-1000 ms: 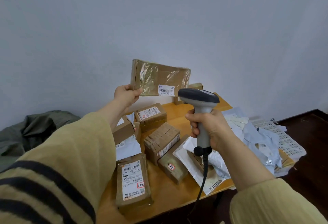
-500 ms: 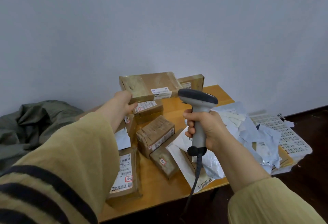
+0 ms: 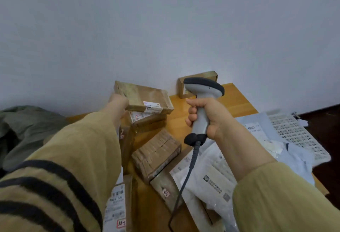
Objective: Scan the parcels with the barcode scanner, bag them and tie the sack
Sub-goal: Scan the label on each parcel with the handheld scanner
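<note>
My left hand (image 3: 119,102) grips the left end of a flat brown taped parcel (image 3: 145,98), which lies low and nearly level over the stack of parcels at the table's back. Its white label faces up on the right part. My right hand (image 3: 204,114) holds the grey barcode scanner (image 3: 203,92) upright by its handle, to the right of that parcel, its dark head turned toward the wall. The scanner's cable (image 3: 185,176) hangs down toward me. A dull green sack (image 3: 27,127) lies crumpled at the far left.
Several brown parcels (image 3: 156,155) with labels lie on the wooden table (image 3: 237,101). White and grey mailer bags (image 3: 207,182) cover its right side, with a white perforated tray (image 3: 294,134) beyond. A small box (image 3: 197,79) leans against the wall.
My left hand has lowered the flat parcel from upright in front of the scanner to nearly flat over the parcels at the back. The scanner has stayed upright in my right hand.
</note>
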{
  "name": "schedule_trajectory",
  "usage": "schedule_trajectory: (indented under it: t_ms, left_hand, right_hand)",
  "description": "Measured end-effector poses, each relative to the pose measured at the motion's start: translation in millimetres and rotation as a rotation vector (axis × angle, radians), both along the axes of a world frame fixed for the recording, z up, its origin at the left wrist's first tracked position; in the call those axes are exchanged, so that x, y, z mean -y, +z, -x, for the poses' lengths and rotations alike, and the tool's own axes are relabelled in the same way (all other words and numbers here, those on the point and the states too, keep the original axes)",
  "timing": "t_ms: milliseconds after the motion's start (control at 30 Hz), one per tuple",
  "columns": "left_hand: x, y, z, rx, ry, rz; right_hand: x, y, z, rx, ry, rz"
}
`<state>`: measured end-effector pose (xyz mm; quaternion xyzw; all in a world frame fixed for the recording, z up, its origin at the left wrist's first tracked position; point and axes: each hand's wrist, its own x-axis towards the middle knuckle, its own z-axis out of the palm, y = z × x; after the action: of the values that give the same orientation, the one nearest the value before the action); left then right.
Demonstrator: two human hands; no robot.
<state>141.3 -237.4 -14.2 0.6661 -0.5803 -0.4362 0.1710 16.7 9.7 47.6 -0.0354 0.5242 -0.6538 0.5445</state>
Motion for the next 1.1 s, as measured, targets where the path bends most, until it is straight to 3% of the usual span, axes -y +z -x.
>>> schedule_trajectory:
  t_ms: [167, 400, 567, 933, 1100]
  left_hand:
    - [15, -4, 26, 0.532, -0.061, 0.097]
    - [3, -27, 132, 0.475, -0.751, 0.434]
    - [3, -49, 202, 0.373, -0.992, 0.531]
    - [30, -90, 265, 0.571, -1.094, 0.573]
    - [23, -93, 268, 0.669, -1.037, 0.748]
  right_hand:
    - [31, -4, 24, 0.036, 0.015, -0.039]
    - [42, -19, 64, 0.084, -0.071, -0.147]
    - [47, -33, 90, 0.077, -0.131, -0.224]
    - [58, -54, 115, 0.058, -0.17, -0.257]
    - [56, -58, 118, 0.055, -0.194, -0.248]
